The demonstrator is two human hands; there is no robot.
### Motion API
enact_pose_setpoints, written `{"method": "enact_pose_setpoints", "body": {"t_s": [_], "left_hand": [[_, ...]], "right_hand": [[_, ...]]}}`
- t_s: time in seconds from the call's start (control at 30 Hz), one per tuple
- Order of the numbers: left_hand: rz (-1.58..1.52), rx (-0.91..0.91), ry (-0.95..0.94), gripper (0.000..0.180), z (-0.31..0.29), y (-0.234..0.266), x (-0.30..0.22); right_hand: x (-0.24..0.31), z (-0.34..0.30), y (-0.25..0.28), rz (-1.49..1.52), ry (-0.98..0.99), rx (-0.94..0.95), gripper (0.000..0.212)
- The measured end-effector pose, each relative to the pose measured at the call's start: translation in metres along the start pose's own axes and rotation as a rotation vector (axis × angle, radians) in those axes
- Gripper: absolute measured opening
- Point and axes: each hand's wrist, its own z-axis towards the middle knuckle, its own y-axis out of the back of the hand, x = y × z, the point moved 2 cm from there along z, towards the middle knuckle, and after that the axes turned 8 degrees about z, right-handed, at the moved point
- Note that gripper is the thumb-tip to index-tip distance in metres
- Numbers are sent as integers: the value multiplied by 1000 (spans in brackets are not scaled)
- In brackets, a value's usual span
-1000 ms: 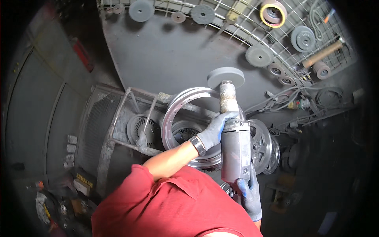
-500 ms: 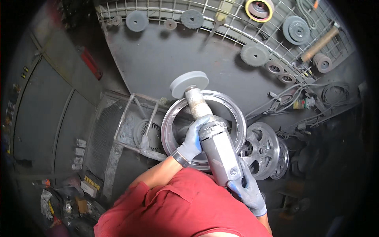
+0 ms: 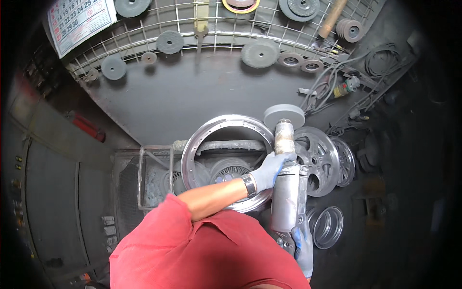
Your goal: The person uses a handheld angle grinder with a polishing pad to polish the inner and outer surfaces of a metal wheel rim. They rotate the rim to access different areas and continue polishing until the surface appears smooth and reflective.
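Note:
Both my hands, in grey and blue work gloves, grip a large metal power polisher (image 3: 288, 200). A thick grey disc (image 3: 284, 115) is mounted at its far end, beyond a dusty whitish neck. My left hand (image 3: 270, 172) wraps the body just behind that neck, a dark watch on its wrist. Around the rear handle my right hand (image 3: 302, 248) is closed, its fingers partly hidden. Left of the polisher a shiny wheel rim (image 3: 192, 159) stands tilted, with my left forearm crossing in front of it. The disc is apart from the rim, to its upper right.
Spoked alloy wheels (image 3: 325, 164) lean at the right, above another rim (image 3: 332, 227). A metal frame (image 3: 140, 176) stands at the left. Along the back, a wire grid (image 3: 216, 29) holds abrasive discs (image 3: 261, 53) and a wooden-handled hammer (image 3: 333, 18). Cables (image 3: 332, 79) hang at the right.
The polisher has swung right, its disc passing from the rim's upper left to its right side. Both hands keep their hold. The view has shifted too, and a calendar shows at upper left.

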Motion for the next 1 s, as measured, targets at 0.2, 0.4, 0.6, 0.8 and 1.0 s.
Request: {"method": "enact_pose_setpoints", "body": {"t_s": [0.2, 0.4, 0.6, 0.8, 1.0], "left_hand": [[-35, 29, 2, 21, -10, 6, -8], [-203, 48, -131, 23, -35, 42, -30], [-374, 31, -277, 24, -66, 92, -29], [-398, -115, -417, 36, -100, 122, -12], [-213, -154, -427, 33, -77, 125, -9]], "right_hand": [[3, -3, -10, -463, 215, 56, 68], [6, 17, -35, -258, 83, 253, 76], [9, 40, -39, -545, 54, 399, 89], [6, 67, -13, -898, 50, 462, 88], [-21, 79, 16, -596, -201, 296, 82]]}}
